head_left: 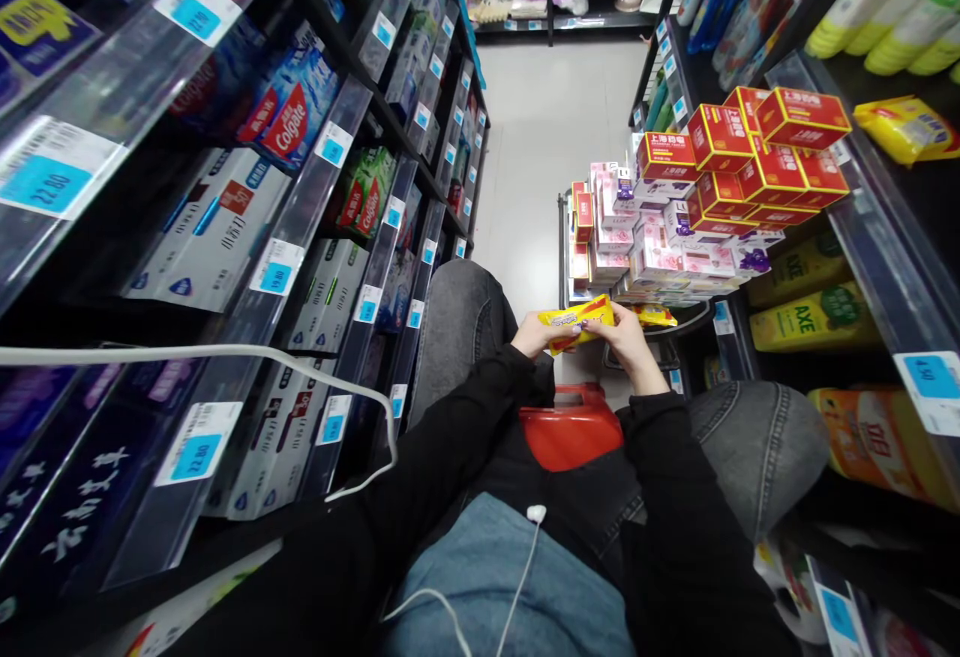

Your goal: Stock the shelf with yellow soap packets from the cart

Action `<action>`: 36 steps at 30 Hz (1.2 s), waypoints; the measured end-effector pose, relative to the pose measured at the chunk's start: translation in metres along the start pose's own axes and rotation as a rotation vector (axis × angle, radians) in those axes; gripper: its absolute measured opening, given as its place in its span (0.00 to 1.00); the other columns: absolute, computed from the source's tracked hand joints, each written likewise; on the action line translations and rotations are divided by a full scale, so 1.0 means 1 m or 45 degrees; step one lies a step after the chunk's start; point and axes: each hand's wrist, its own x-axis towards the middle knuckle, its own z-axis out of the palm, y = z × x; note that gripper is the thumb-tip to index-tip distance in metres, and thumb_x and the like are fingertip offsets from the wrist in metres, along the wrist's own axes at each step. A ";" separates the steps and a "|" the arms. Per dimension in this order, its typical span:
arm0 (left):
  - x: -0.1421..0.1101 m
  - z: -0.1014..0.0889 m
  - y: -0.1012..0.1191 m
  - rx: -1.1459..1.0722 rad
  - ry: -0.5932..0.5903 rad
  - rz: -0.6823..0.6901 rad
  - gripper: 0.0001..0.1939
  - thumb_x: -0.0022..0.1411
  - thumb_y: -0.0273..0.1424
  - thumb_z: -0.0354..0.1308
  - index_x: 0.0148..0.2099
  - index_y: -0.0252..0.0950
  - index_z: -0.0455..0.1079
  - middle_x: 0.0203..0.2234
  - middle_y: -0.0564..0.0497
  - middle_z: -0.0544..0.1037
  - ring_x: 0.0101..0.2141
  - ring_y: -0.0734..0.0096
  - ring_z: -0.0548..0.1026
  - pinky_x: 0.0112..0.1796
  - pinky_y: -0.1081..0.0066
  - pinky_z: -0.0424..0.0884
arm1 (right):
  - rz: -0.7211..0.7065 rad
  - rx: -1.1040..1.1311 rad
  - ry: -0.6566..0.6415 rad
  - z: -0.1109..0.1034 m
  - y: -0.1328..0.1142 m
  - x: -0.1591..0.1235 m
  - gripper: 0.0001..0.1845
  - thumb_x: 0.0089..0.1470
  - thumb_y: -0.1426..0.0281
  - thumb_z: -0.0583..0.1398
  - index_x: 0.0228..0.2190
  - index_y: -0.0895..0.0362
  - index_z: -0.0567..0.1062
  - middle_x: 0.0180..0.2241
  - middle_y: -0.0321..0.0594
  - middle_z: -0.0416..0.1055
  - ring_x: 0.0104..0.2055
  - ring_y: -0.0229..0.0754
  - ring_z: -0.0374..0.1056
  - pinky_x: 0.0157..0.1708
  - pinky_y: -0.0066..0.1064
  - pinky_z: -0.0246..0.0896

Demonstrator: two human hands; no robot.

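Observation:
Between my knees, both hands hold one yellow packet [577, 318] with dark print on its face. My left hand [534, 334] grips its left end, thumb laid along the front. My right hand [627, 337] has closed on the right end, with fingers partly behind the packet. Just right of that hand lies another yellow packet [654, 316], partly hidden. Behind it rise stacked pink and white boxes [660, 247], topped by red and yellow boxes [776, 169]. Below my hands is a red plastic seat or stool [571, 430].
On the left, shelves hold Colgate toothpaste packs [289, 112] and grey boxes [206, 227] behind price tags. The right shelf carries yellow AXE bottles [817, 315] and a yellow pack [907, 129]. A white cable [225, 350] crosses at left. The tiled floor [532, 137] runs ahead.

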 end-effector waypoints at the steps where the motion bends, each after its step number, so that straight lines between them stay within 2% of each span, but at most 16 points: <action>1: 0.000 0.000 0.000 0.004 -0.001 -0.002 0.29 0.27 0.32 0.77 0.34 0.25 0.74 0.27 0.45 0.79 0.26 0.66 0.76 0.26 0.65 0.77 | -0.003 -0.005 -0.001 0.000 0.001 0.000 0.23 0.29 0.62 0.73 0.29 0.59 0.76 0.31 0.39 0.75 0.31 0.40 0.68 0.35 0.32 0.64; 8: -0.002 0.001 0.001 -0.001 0.013 0.014 0.25 0.28 0.30 0.76 0.32 0.25 0.74 0.25 0.46 0.79 0.25 0.67 0.76 0.24 0.67 0.76 | 0.014 0.034 -0.013 0.000 0.002 0.001 0.22 0.29 0.64 0.72 0.29 0.59 0.76 0.30 0.39 0.75 0.31 0.39 0.68 0.34 0.31 0.64; 14: -0.002 0.002 0.001 -0.010 0.024 -0.001 0.26 0.26 0.30 0.77 0.31 0.25 0.74 0.25 0.46 0.79 0.24 0.67 0.76 0.24 0.67 0.77 | 0.043 0.087 -0.009 0.000 0.002 0.001 0.21 0.33 0.60 0.70 0.29 0.58 0.76 0.30 0.40 0.76 0.31 0.41 0.69 0.33 0.32 0.65; 22: -0.002 0.002 0.000 -0.004 0.012 -0.025 0.22 0.33 0.28 0.75 0.33 0.25 0.74 0.28 0.44 0.80 0.27 0.63 0.77 0.28 0.63 0.78 | 0.028 0.117 -0.016 -0.003 0.009 0.004 0.20 0.34 0.58 0.70 0.28 0.58 0.76 0.28 0.39 0.75 0.29 0.41 0.69 0.32 0.32 0.64; 36: -0.002 0.003 0.001 -0.021 0.030 -0.039 0.22 0.33 0.27 0.75 0.33 0.24 0.74 0.31 0.40 0.80 0.30 0.60 0.78 0.28 0.62 0.78 | 0.097 0.211 0.043 0.002 -0.003 0.000 0.18 0.33 0.59 0.69 0.24 0.58 0.75 0.24 0.37 0.72 0.27 0.39 0.66 0.29 0.30 0.62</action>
